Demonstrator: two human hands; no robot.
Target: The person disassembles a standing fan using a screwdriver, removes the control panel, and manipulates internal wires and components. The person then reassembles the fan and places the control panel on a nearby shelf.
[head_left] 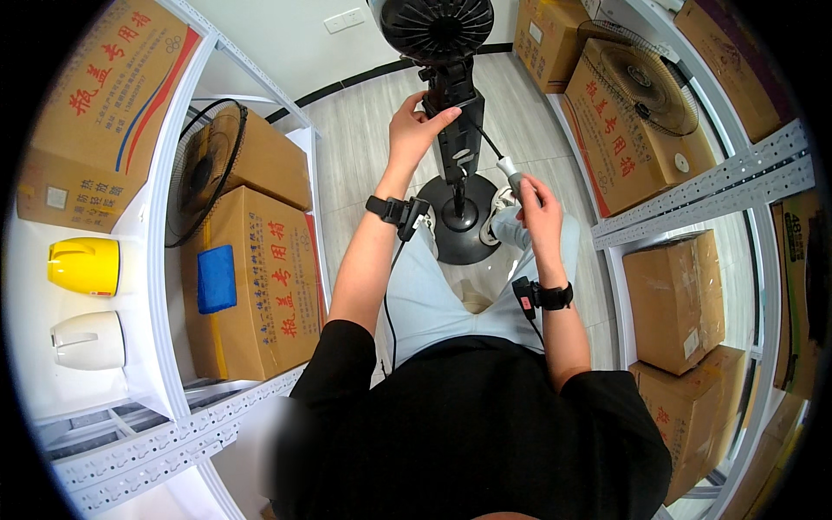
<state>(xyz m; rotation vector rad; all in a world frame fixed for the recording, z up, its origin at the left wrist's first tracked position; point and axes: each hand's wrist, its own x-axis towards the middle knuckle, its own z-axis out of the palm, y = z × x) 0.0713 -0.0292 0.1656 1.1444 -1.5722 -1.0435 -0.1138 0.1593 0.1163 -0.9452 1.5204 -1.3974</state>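
- Pale floor (345, 143) runs between white shelves (693, 192).
- Right hand (541, 212): fingers closed round one screwdriver (506, 165), its shaft reaching toward the fan.
- Left hand (414, 134): thumb and fingers parted, touching one black pedestal fan (459, 158), upright between the person's two shoes (500, 204).
- Shelved: two round wire grilles (204, 169); two plastic shells, one yellow (84, 267), one white (88, 340).

Illumination: bright, cool white, fairly even; source out of frame. Shadows: soft-edged; grey floor (342, 156) clearly lit. Highlights: small pale glints on the black fan stand (458, 143); sheen on the clear tape of a carton (663, 299) at right. Distortion: fisheye; shelf rails (139, 452) slanted and bowed; black surround. Focus: centre crisp; smeared blur beside the black shirt (485, 425), lower left.
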